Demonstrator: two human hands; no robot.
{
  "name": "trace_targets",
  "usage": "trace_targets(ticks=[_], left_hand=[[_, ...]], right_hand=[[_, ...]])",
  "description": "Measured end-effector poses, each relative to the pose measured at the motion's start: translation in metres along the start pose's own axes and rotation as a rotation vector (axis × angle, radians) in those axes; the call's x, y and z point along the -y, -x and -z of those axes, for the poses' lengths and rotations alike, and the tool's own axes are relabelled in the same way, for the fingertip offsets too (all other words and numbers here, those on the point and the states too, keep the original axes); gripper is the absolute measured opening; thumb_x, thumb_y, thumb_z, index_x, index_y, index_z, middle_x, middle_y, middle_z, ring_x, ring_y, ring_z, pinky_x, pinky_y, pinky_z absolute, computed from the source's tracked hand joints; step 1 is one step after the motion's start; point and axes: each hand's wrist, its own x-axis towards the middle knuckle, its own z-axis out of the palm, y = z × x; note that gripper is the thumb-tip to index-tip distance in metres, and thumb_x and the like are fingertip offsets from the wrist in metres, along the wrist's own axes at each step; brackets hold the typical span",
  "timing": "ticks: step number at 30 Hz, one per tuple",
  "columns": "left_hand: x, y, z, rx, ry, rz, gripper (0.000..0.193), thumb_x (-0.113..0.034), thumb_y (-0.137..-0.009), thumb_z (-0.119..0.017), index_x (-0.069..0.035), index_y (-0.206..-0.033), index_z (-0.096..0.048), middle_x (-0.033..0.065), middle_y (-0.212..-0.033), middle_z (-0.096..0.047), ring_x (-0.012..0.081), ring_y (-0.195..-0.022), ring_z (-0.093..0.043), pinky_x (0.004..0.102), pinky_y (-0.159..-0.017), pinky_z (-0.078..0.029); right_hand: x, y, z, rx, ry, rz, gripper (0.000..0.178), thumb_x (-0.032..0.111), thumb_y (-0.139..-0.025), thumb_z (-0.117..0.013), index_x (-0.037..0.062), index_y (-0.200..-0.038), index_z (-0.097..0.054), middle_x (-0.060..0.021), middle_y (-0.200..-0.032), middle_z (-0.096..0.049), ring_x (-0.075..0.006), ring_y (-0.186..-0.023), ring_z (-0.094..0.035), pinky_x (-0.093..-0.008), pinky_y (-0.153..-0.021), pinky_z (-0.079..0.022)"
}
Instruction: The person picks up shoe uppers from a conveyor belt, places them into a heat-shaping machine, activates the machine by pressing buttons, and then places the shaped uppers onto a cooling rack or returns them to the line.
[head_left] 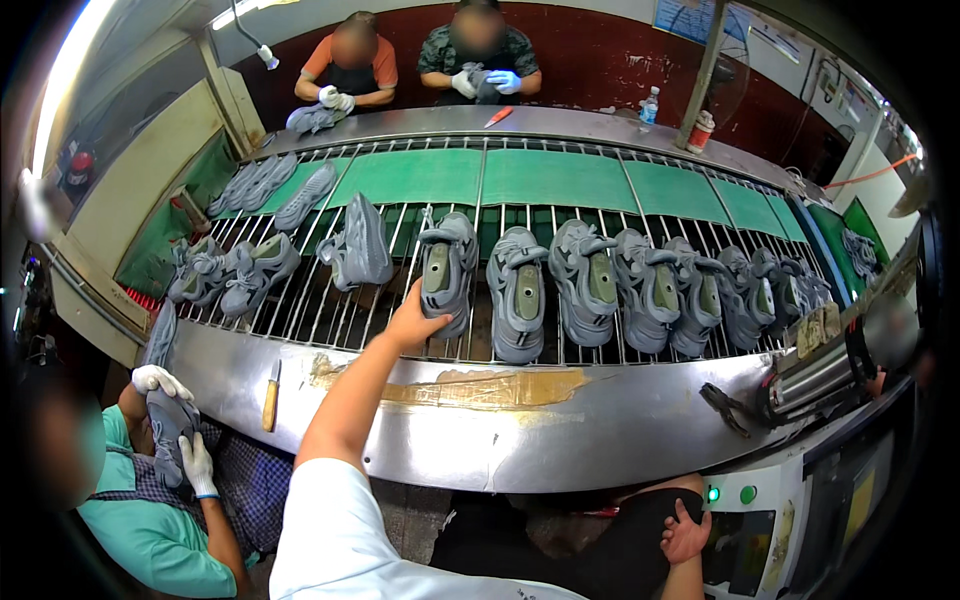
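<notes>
My left arm, in a white sleeve, stretches forward over the steel edge. My left hand (pixel 412 322) is closed round the heel end of a grey sneaker (pixel 460 262) with a green insole and a round mark in it. That sneaker lies on the metal rods of the rack, toe pointing away. Just right of it, a second grey sneaker (pixel 517 325) is apart from my hand. My right hand (pixel 685 538) is low at the right, near my dark-clothed leg, fingers spread, holding nothing. Left of my reach, another sneaker (pixel 360 245) sits tilted on the rods.
Several more sneakers stand along the rod conveyor (pixel 330 310), with a green belt (pixel 560 180) behind. A knife (pixel 271 395) lies on the steel ledge (pixel 440 450). A co-worker at left handles a shoe upper (pixel 170 430); two sit opposite. A machine (pixel 780 520) with green buttons stands at right.
</notes>
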Motion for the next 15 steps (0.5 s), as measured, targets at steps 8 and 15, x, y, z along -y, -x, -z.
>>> trace_targets(ticks=[8, 15], left_hand=[[0.035, -0.089, 0.061, -0.168, -1.285, -0.334, 0.036, -0.022, -0.077, -0.059, -0.007, -0.109, -0.064, 0.0172, -0.131, -0.051, 0.0349, -0.128, -0.041, 0.0479, -0.111, -0.026], [0.068, -0.157, 0.021, -0.059, -1.654, 0.502, 0.046, -0.031, -0.097, -0.036, -0.017, -0.14, -0.042, 0.0124, -0.155, -0.021, 0.0492, -0.139, -0.014, 0.0648, -0.106, -0.015]], right_hand=[[-0.001, 0.008, -0.004, -0.011, -0.052, 0.031, 0.076, 0.063, -0.091, -0.034, 0.0204, -0.15, -0.016, -0.0259, -0.141, -0.036, -0.0422, -0.123, -0.042, -0.0518, -0.107, -0.028], [0.006, 0.019, -0.001, -0.068, -0.055, -0.001, 0.077, 0.065, -0.088, -0.036, 0.0222, -0.15, -0.019, -0.0248, -0.14, -0.038, -0.0403, -0.123, -0.042, -0.0531, -0.107, -0.026]])
